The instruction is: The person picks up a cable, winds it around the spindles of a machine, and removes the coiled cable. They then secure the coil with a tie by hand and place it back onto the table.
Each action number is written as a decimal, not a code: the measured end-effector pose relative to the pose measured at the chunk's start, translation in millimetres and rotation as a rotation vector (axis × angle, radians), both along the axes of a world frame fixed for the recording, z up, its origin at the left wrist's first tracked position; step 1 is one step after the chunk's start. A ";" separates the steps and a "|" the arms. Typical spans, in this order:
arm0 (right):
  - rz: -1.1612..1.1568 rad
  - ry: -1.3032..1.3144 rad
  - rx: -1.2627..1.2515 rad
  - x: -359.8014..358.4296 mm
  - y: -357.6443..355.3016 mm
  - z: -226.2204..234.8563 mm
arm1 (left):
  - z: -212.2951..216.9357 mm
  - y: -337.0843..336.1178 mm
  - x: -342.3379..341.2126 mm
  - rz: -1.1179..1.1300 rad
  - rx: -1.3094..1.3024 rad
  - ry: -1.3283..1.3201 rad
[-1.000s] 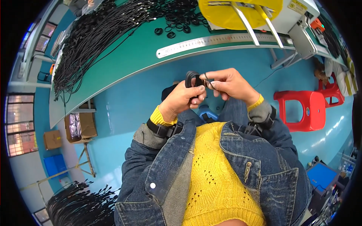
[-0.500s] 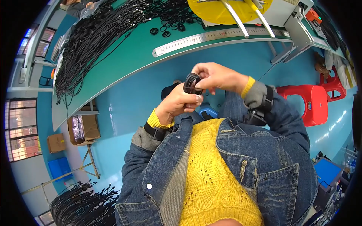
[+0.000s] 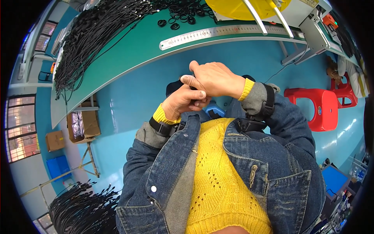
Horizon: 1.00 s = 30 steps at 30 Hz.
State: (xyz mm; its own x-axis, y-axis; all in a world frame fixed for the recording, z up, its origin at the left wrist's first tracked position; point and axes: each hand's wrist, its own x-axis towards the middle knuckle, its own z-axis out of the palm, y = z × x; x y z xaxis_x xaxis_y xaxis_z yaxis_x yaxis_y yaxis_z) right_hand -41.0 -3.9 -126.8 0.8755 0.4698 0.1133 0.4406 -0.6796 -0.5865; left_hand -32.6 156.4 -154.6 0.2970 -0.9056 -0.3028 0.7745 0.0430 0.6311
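Over my lap, in front of the table's near edge, my two hands meet around a coiled black cable (image 3: 193,101). Only small dark parts of the coil show between the fingers. My left hand (image 3: 182,102) is closed on it from below, the thumb pointing right. My right hand (image 3: 216,79) lies across the top, its fingers bent round the coil and hiding most of it. Past the hands, a steel ruler (image 3: 210,34) lies along the green table (image 3: 128,58), with several small black rings (image 3: 175,26) beyond it.
A large heap of black cables (image 3: 89,43) covers the table's left side. A yellow disc (image 3: 249,8) with metal rods stands at the back. Red stools (image 3: 325,109) are on the right; a cardboard box (image 3: 91,124) and more hanging cables (image 3: 82,210) are on the left.
My right hand has swung over the coil and to the left, now covering it. Before, the black loops were plainly visible between both hands. The view has shifted slightly.
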 end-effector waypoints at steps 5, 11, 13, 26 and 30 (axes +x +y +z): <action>-0.041 0.302 -0.086 19.9 -3.2 14.6 | -4.5 3.0 6.8 0.003 0.027 0.050; -0.103 0.074 -0.170 14.5 10.4 17.3 | 15.3 -8.3 -0.8 0.116 0.464 -0.656; -0.148 -0.070 -0.139 3.6 17.3 10.3 | -15.9 -17.0 -3.2 0.414 0.292 -1.215; -0.008 0.918 0.341 2.6 -15.9 -31.1 | 76.5 76.4 132.4 0.176 0.501 -0.782; -0.038 0.950 0.379 -3.4 -25.9 -50.6 | 125.3 142.8 292.3 1.066 0.163 -0.696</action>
